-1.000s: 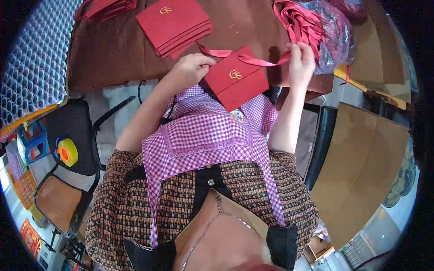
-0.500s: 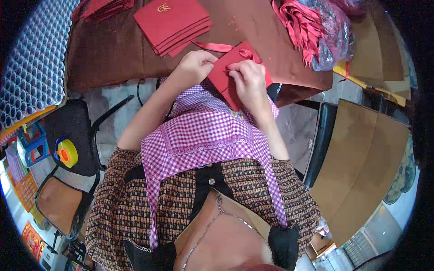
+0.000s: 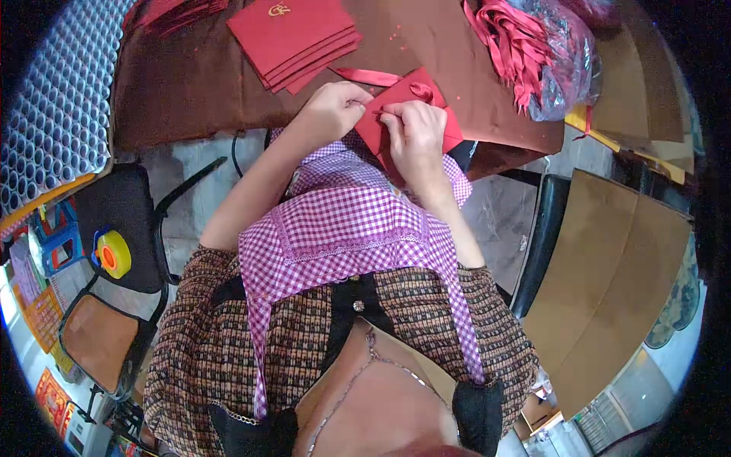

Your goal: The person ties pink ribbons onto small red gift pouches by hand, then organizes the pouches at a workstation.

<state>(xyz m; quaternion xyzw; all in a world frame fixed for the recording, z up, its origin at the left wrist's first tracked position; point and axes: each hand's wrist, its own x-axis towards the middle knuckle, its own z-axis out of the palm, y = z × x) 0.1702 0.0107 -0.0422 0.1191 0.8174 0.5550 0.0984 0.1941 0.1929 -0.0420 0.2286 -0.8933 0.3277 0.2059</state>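
Observation:
A flat red folded card (image 3: 392, 95) lies slanted over the table's front edge, above my apron. On it, a red satin ribbon (image 3: 369, 77) shows a loop at the upper right and a tail lying out to the left. My left hand (image 3: 333, 114) is closed in a pinch at the card's left edge; the fingertips partly hide what lies between them. Over the card's middle, my right hand (image 3: 417, 131) has thumb and fingers pinched together on its surface. The part of the card under my right palm is hidden.
A brown cloth covers the table (image 3: 183, 99). A stack of red cards (image 3: 293, 34) with a gold emblem sits at the back, and a bundle of red ribbons (image 3: 510, 46) in clear plastic at the right. A chair (image 3: 118, 228) holding yellow tape (image 3: 114, 255) stands left; cardboard (image 3: 609, 282) leans right.
The card has shifted slightly up and right, with both hands moving a little along with it. Both hands keep their pinched shape.

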